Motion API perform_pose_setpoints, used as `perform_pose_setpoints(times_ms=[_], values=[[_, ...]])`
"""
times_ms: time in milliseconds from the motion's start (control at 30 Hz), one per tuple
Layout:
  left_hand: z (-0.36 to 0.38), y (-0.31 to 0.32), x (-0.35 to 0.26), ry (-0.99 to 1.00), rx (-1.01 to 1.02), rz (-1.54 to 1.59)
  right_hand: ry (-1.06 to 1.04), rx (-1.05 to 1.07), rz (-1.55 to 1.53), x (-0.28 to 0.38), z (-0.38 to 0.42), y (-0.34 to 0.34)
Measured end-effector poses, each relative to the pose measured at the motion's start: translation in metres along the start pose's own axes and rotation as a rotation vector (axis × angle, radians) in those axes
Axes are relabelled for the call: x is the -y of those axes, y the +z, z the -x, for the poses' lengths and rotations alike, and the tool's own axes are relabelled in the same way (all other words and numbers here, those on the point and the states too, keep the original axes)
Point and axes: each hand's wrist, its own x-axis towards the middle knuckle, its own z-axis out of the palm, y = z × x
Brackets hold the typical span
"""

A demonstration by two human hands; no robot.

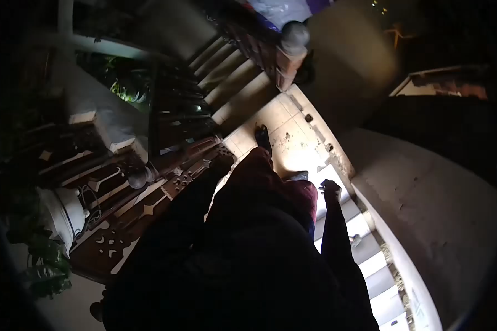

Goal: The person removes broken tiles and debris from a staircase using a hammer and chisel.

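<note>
My right hand (331, 191) hangs low at my right side, over the brightly lit steps. Its fingers are loosely bent and apart, with nothing seen in them. My left arm (196, 190), in a dark sleeve, reaches along the carved railing (168, 187). The end of that arm is lost in shadow, so the fingers of my left hand cannot be made out. Below me are my dark red trousers (254, 174) and my dark shoe (263, 138), standing on a pale tiled landing (276, 116). Another shoe (299, 176) shows beside the bright patch of light.
Steps (226, 77) lead off beyond the landing, and more steps (364, 248) run down at the lower right. A post with a round top (295, 36) stands at the landing's corner. A white pot (63, 215) and leafy plants (44, 270) are at the left.
</note>
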Motion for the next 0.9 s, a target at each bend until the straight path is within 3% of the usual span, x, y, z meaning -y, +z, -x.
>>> perform_pose_setpoints(times_ms=[33,67,100,200,233,300,333,400,500,533,567,600,633,700,767,833,900], values=[[-0.001,0.008,-0.012,0.071,-0.115,0.053,-0.167,0.037,0.03,0.004,-0.007,-0.012],[-0.005,0.015,-0.025,0.141,-0.232,0.101,-0.191,0.003,0.023,0.011,-0.02,-0.022],[0.017,-0.041,0.049,0.063,-0.226,0.078,-0.404,0.056,0.067,0.028,-0.045,0.067],[-0.001,-0.081,0.049,-0.154,-0.176,0.256,-0.115,0.01,0.064,0.084,-0.055,0.074],[-0.001,-0.079,0.064,-0.261,-0.117,0.356,-0.21,-0.03,0.132,0.121,-0.024,0.087],[-0.007,-0.075,0.095,-0.471,-0.006,0.563,-0.181,0.023,0.124,0.095,-0.058,0.077],[-0.012,-0.083,0.105,-0.578,0.047,0.665,-0.022,0.108,0.144,0.111,-0.057,0.077],[-0.018,-0.108,0.111,-0.41,-0.033,0.041,-0.038,0.16,0.264,0.137,-0.053,0.088],[-0.029,-0.118,0.116,-0.444,-0.158,-0.016,0.079,0.209,0.243,0.152,-0.08,0.101],[-0.025,-0.108,0.122,-0.544,-0.153,0.287,-0.33,0.271,0.597,0.115,-0.121,0.092],[-0.021,-0.095,0.129,-0.658,-0.178,0.578,-0.662,0.357,1.055,0.139,-0.121,0.105],[-0.027,-0.103,0.126,-0.805,-0.189,0.766,-1.078,0.3,1.451,0.163,-0.121,0.118],[-0.028,-0.1,0.126,-0.949,-0.197,0.959,-1.279,0.192,1.755,0.165,-0.132,0.132],[-0.023,-0.086,0.129,-0.882,-0.232,1.017,-1.093,0.429,1.121,0.177,-0.162,0.148],[-0.02,-0.087,0.133,-0.706,-0.101,0.716,-0.385,0.549,0.694,0.216,-0.16,0.171],[-0.015,-0.089,0.142,-0.574,-0.156,0.709,-0.284,0.492,0.834,0.243,-0.168,0.199],[-0.008,-0.082,0.149,-0.547,-0.23,0.81,-0.423,0.574,1.064,0.27,-0.168,0.221]])
